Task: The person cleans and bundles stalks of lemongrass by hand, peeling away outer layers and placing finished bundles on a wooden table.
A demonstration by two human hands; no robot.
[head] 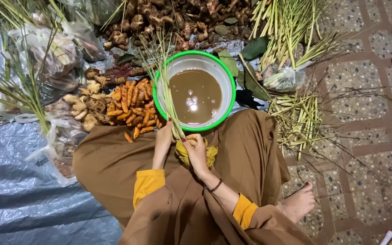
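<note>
Lemongrass stalks run from the frame's centre up over the green-rimmed basin of murky brown water; both hands close around their base. Left hand wraps the stems, right hand pinches the root end beside a yellow cloth. Orange turmeric lies left of the basin. A firm, low grip should stop the stalks splaying.

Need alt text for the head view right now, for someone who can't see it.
Seen from above, a seated person's left hand and right hand grip a lemongrass bundle lying across a green-rimmed basin of brown water. Turmeric, ginger and darker roots are piled on a plastic sheet; more lemongrass stalks lie on the tiled floor.
</note>
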